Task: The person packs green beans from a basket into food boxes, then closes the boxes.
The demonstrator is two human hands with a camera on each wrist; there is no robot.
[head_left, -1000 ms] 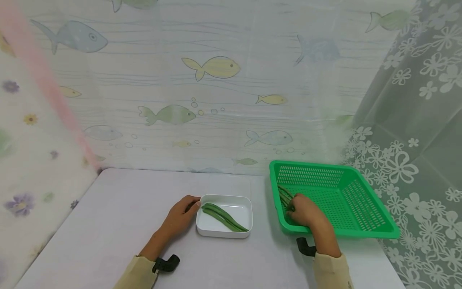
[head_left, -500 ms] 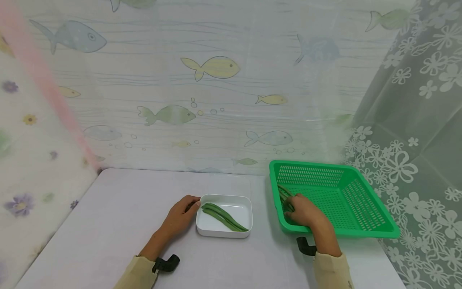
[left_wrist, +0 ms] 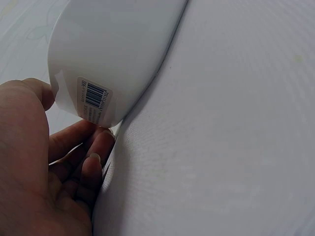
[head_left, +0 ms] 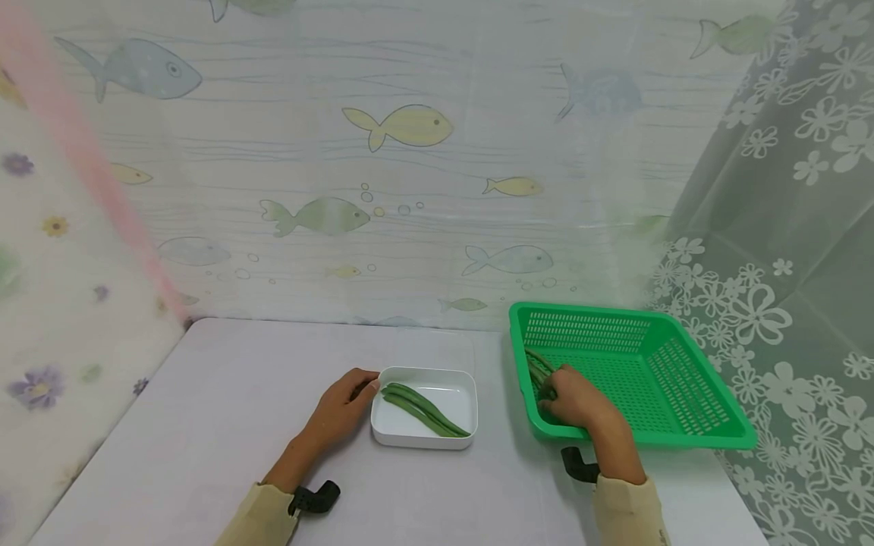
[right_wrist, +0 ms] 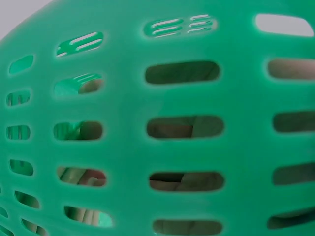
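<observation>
A small white rectangular dish (head_left: 460,394) stands on the table, several green beans (head_left: 425,410) lying slantwise in it. At its left end, my left hand (head_left: 341,409) holds the dish. The left wrist view has the thumb (left_wrist: 42,92) against the dish's side and curled fingers at its lower edge, beside a barcode label (left_wrist: 93,98). My right hand (head_left: 580,398) reaches into a green slotted basket (head_left: 642,440), fingers curled at more green beans (head_left: 537,365) along the left wall. The basket wall (right_wrist: 125,108) fills the right wrist view; the hand shows only through its slots.
A white cloth covers the table (head_left: 225,409). Behind it hangs a fish-print curtain (head_left: 410,265). A sheer flowered curtain (head_left: 778,379) hangs on the right, close to the basket, and another flowered sheet (head_left: 61,318) on the left.
The right hand's fingers have shifted very slightly among the beans in the basket. The left hand and the dish stay in place.
</observation>
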